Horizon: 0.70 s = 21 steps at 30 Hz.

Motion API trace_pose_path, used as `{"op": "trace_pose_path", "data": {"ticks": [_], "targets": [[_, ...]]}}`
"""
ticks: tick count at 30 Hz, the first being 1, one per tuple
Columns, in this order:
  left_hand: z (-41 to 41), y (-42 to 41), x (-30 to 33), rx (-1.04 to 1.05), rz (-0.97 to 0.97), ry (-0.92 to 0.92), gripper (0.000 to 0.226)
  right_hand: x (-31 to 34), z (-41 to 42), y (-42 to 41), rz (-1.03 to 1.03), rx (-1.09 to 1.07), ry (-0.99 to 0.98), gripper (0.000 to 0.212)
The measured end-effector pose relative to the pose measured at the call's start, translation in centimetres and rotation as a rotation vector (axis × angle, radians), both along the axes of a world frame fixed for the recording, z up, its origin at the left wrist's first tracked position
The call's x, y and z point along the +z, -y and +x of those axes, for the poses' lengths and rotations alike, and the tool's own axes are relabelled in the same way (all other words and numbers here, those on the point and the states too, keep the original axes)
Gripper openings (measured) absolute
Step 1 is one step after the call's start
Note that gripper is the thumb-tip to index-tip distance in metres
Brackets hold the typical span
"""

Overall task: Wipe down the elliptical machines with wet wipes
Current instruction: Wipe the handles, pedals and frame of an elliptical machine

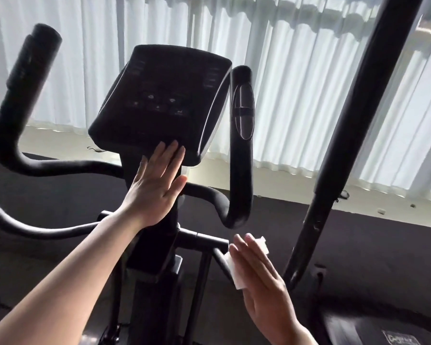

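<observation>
Now my left hand (151, 192) rests flat-fingered against the console (164, 103)'s lower edge; my right hand (261, 277), fingers straight, carries the wet wipe (232, 267) below the curved handlebar (241, 155). Next, I judge, wipe upward.

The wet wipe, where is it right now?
In the head view, lower right: the wet wipe lies under the right hand's flat fingers, below the curved right handlebar.
</observation>
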<state>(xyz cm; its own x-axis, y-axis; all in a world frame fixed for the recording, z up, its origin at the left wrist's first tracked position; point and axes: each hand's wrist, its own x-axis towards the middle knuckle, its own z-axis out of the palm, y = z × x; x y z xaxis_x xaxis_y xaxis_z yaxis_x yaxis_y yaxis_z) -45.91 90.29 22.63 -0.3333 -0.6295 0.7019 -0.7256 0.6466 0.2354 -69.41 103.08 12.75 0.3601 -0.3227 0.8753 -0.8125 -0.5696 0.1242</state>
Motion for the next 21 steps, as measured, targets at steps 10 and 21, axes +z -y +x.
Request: {"op": "trace_pose_path", "data": {"ticks": [10,21], "targets": [[-0.2,-0.2,-0.1,0.011,0.008,0.009,0.069,10.8,2.5,4.1,-0.118,0.113,0.263,0.035],[-0.3,-0.4,0.0,0.059,-0.014,0.0,0.073,-2.5,3.9,2.7,0.018,-0.007,0.555,0.049]]}}
